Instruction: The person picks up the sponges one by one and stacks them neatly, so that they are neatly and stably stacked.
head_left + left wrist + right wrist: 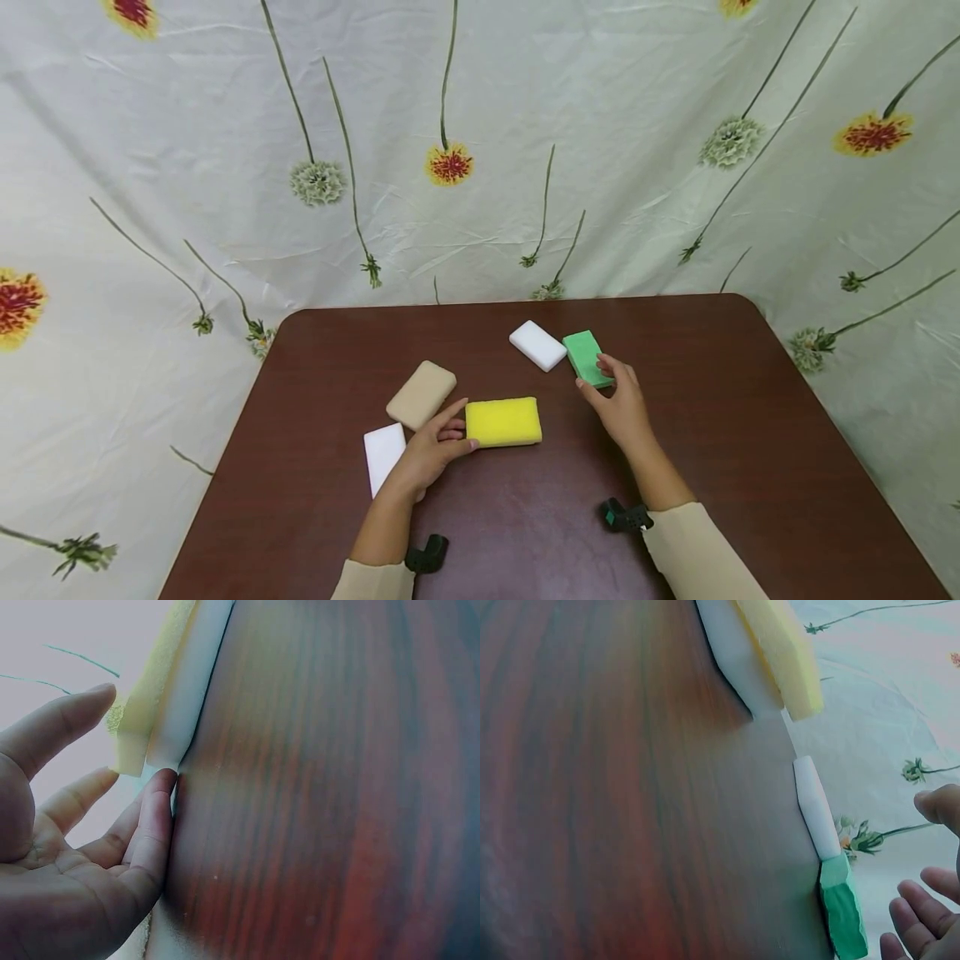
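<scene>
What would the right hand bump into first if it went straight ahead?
Probably the green block: in the head view, the right hand reaches over its near end, though depth is unclear.

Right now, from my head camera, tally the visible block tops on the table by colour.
White: 2 (far white block, near white block)
Beige: 1 (beige block)
Yellow: 1 (yellow block)
Green: 1 (green block)
Total: 5
Not counted: a white layer under the yellow block.
</scene>
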`<state>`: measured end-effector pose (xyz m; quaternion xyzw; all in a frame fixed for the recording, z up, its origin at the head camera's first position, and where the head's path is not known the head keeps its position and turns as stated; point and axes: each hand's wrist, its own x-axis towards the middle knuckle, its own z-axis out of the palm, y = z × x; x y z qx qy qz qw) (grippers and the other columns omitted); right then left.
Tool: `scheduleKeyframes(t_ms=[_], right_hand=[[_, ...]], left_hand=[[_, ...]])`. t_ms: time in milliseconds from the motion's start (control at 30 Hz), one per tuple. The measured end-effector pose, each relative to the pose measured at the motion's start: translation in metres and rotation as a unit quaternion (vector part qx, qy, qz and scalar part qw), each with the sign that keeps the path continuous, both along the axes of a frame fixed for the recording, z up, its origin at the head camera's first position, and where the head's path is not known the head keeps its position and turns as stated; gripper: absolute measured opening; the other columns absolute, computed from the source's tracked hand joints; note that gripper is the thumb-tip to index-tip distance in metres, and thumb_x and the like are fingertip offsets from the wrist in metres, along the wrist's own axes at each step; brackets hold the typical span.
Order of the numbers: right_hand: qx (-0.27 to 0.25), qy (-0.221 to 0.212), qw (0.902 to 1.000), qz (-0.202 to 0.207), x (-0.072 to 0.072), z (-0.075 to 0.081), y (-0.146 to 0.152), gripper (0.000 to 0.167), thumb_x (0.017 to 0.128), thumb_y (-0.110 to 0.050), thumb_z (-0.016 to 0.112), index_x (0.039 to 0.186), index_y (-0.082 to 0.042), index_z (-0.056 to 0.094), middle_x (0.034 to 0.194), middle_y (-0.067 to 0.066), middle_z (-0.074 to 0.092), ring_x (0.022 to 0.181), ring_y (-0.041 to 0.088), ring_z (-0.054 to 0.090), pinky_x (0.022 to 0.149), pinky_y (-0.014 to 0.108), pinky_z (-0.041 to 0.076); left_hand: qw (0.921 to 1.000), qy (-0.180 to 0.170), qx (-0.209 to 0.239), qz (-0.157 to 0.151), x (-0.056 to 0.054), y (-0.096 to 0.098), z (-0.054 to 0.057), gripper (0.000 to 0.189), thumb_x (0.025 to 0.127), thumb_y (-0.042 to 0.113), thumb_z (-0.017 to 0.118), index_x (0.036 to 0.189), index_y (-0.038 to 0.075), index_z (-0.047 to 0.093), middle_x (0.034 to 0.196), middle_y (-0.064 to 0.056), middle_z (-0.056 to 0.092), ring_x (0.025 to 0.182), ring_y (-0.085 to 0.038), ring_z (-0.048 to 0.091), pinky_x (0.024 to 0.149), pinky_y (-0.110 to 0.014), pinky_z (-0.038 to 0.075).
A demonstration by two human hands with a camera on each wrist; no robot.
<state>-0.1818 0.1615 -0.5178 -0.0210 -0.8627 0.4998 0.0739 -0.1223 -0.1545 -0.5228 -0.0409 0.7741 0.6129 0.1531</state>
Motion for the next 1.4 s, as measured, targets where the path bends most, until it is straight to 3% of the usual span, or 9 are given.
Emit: scheduleKeyframes(t_ms=[400, 900, 1167, 1400], right_hand=[[0.013, -0.028, 0.9992, -0.023, -0.008, -0.002, 0.009, 0.068, 0.092, -0.030, 0.074, 0.149, -0.004, 0.046, 0.143, 0.019, 0.046, 0.131, 0.036, 0.048, 0.108, 0.051, 0.042], [0.056, -0.109, 0.9922, -0.022, -0.015, -0.011, 0.015, 0.078, 0.093, -0.039, 0.071, 0.153, -0.003, 0.037, 0.153, 0.026, 0.034, 0.139, 0.044, 0.034, 0.111, 0.059, 0.036], [0.103, -0.106, 0.9889, -0.019, -0.017, -0.016, 0.013, 0.079, 0.090, -0.037, 0.074, 0.150, 0.002, 0.039, 0.150, 0.029, 0.036, 0.135, 0.046, 0.036, 0.108, 0.061, 0.037], [0.112, -0.105, 0.9879, -0.020, -0.016, -0.018, 0.012, 0.077, 0.090, -0.035, 0.074, 0.148, 0.002, 0.041, 0.149, 0.029, 0.036, 0.131, 0.045, 0.037, 0.106, 0.060, 0.037]], left_hand=[[0.9999, -0.003, 0.010, 0.001, -0.001, 0.001, 0.000, 0.076, 0.087, 0.019, 0.079, 0.154, 0.027, 0.044, 0.133, -0.012, 0.055, 0.114, -0.023, 0.052, 0.095, -0.033, 0.046], [1.0000, -0.006, 0.003, -0.006, 0.001, 0.001, 0.005, 0.073, 0.088, 0.021, 0.078, 0.154, 0.028, 0.045, 0.133, -0.011, 0.055, 0.114, -0.023, 0.051, 0.096, -0.036, 0.045], [1.0000, -0.006, 0.002, -0.007, 0.001, 0.001, 0.005, 0.074, 0.088, 0.020, 0.078, 0.154, 0.025, 0.045, 0.132, -0.012, 0.055, 0.112, -0.023, 0.051, 0.095, -0.034, 0.045], [0.9999, -0.005, 0.008, -0.008, 0.002, -0.001, 0.004, 0.073, 0.089, 0.020, 0.078, 0.154, 0.024, 0.044, 0.131, -0.012, 0.054, 0.111, -0.022, 0.051, 0.094, -0.034, 0.045]])
